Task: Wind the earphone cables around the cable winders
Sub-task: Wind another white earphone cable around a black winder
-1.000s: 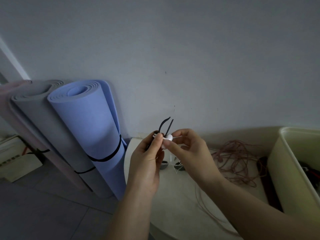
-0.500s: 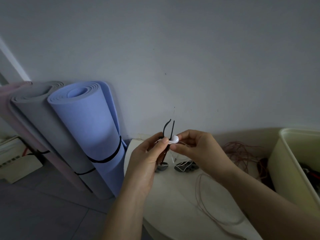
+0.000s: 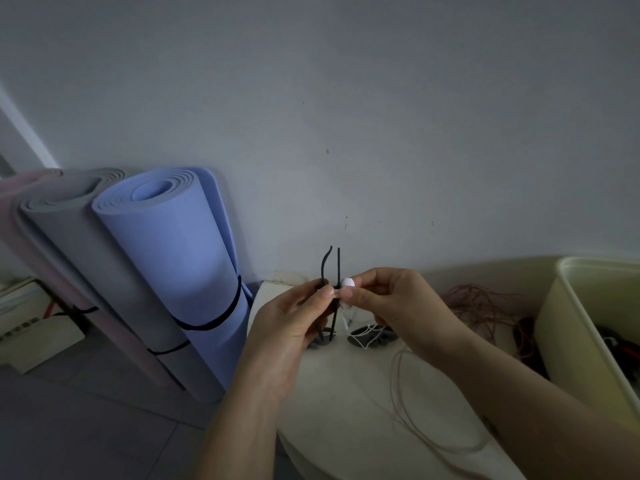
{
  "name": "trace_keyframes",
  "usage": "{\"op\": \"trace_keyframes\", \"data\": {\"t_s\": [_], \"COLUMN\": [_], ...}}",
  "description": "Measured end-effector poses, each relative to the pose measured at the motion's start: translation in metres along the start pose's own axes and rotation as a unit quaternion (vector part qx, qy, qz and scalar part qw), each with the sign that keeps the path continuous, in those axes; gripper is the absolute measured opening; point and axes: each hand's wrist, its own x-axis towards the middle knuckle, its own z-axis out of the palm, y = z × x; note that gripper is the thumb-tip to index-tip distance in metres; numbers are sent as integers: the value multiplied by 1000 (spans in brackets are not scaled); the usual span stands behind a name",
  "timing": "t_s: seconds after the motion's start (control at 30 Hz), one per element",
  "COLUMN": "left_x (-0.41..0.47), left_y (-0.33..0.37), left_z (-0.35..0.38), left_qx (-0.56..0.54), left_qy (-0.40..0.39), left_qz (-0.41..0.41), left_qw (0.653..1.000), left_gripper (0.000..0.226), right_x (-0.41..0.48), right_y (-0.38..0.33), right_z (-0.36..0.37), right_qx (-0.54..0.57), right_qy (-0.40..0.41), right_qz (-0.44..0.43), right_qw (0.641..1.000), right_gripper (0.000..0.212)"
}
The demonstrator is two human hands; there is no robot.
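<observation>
While my left hand [image 3: 287, 327] grips the black cable winder [image 3: 337, 268] upright above the tabletop [image 3: 346, 393] — prongs up — my right hand [image 3: 398, 306] pinches the white earbud [image 3: 347, 283] against it. Its white cable [image 3: 345, 322] hangs down between my hands.

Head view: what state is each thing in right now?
Left hand, grips the winder.
Right hand, pinches the earbud.
Winder, upright.
Earbud, beside the winder.
Cable, hangs loose below the hands.
Blue mat, rolled, strapped.
Brown cord, tangled.
</observation>
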Motion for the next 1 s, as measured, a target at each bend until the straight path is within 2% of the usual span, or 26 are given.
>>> {"op": "trace_keyframes", "data": {"t_s": [0.13, 0.4, 0.57, 0.63, 0.73, 0.83, 1.0], "left_x": [0, -1, 3, 5, 5, 5, 6], "left_y": [2, 3, 2, 2, 1, 0, -1], "left_z": [-6, -6, 3, 6, 7, 6, 4], "left_qx": [28, 42, -105, -174, -197, -170, -135], "left_qy": [-5, -29, -14, -6, 20, 50, 83], "left_qz": [10, 33, -3, -23, -40, -42, -73], "left_qw": [1000, 998, 994, 984, 979, 983, 985], "left_gripper": [58, 55, 38, 37, 33, 21, 22], "right_x": [-1, 2, 9, 12, 10, 8, 7], "right_y": [-4, -2, 8, 17, 29, 36, 36], "right_z": [-2, -9, -11, -12, -1, 10, 12], "right_qx": [-23, -69, -8, -85, -257, -330, -419], "right_qy": [-10, -17, -26, -9, -14, -38, -87], "right_qz": [4, -17, 5, -2, -54, -112, -105], "right_qw": [1000, 997, 1000, 996, 965, 937, 898], "right_gripper": [20, 17, 25, 22, 20, 21, 25]}}
